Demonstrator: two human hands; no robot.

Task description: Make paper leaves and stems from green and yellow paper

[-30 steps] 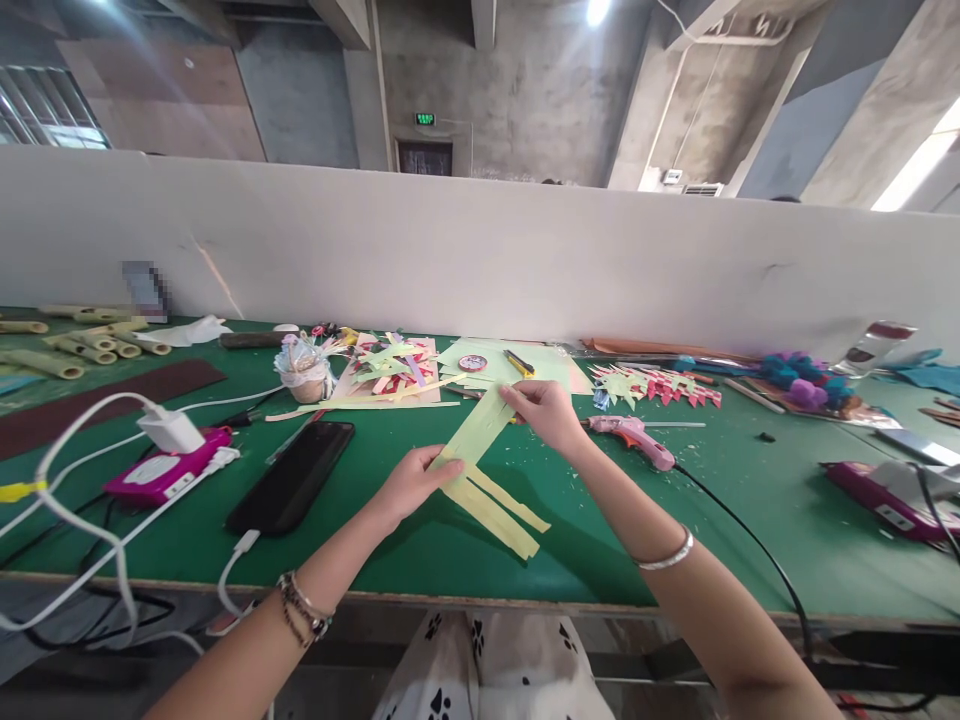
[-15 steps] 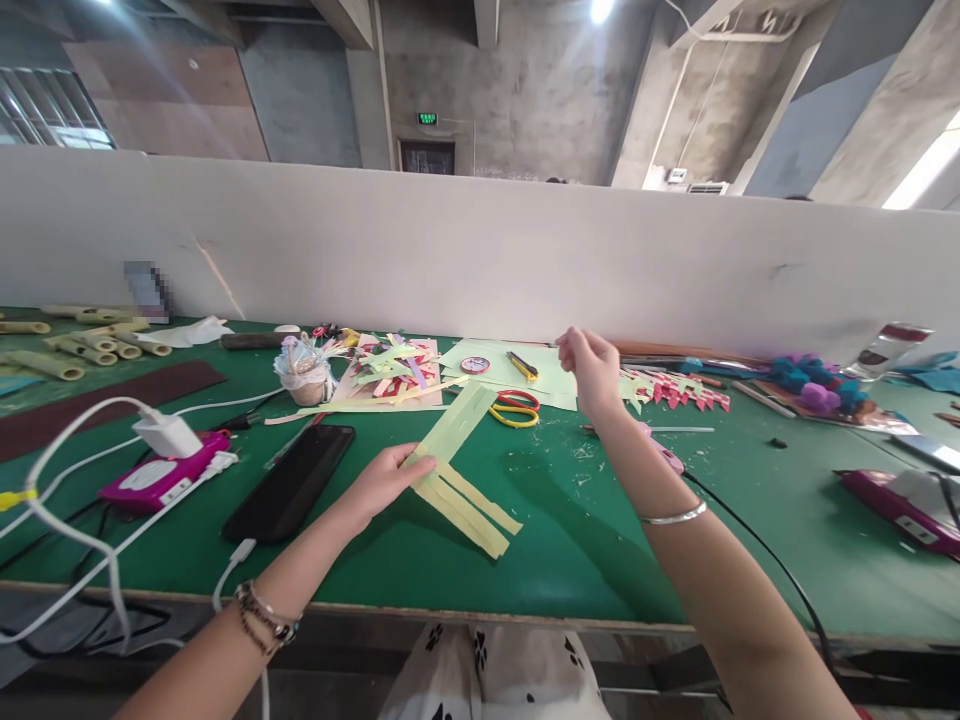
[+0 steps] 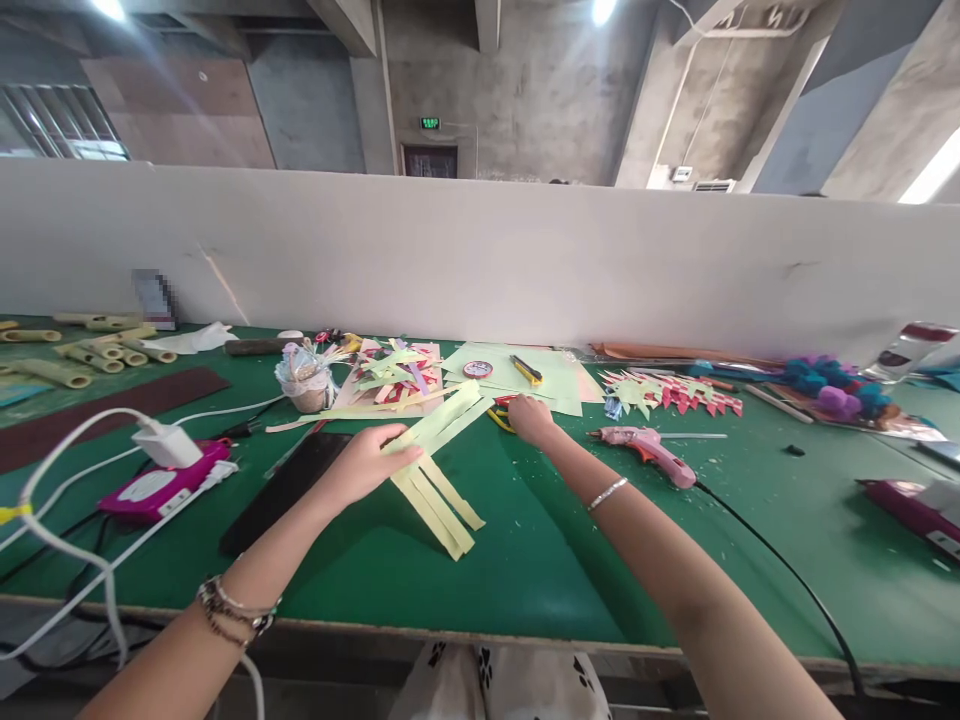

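Note:
My left hand (image 3: 367, 465) is closed on a bundle of pale green paper strips (image 3: 442, 425). The strips cross at my fingers, some pointing up and away to the right, others hanging down toward the table. My right hand (image 3: 531, 418) reaches over the table with its fingers curled at the scissors (image 3: 501, 418), whose red and yellow handles it partly covers. Just behind lie pale green paper sheets (image 3: 559, 385), with a yellow and black utility knife (image 3: 527, 370) and a round tape roll (image 3: 478, 369) on them.
A pink glue gun (image 3: 651, 450) with a trailing black cord lies right of my right forearm. Left are a black phone (image 3: 289, 490), a magenta power strip (image 3: 161, 485) and white cables. Paper scraps (image 3: 397, 370) and a wrapped pot (image 3: 306, 380) stand behind. A white partition (image 3: 480, 260) closes the back.
My right hand has come down and left from the air to the scissors, uncovering the glue gun. My left hand has shifted slightly left with the paper strips.

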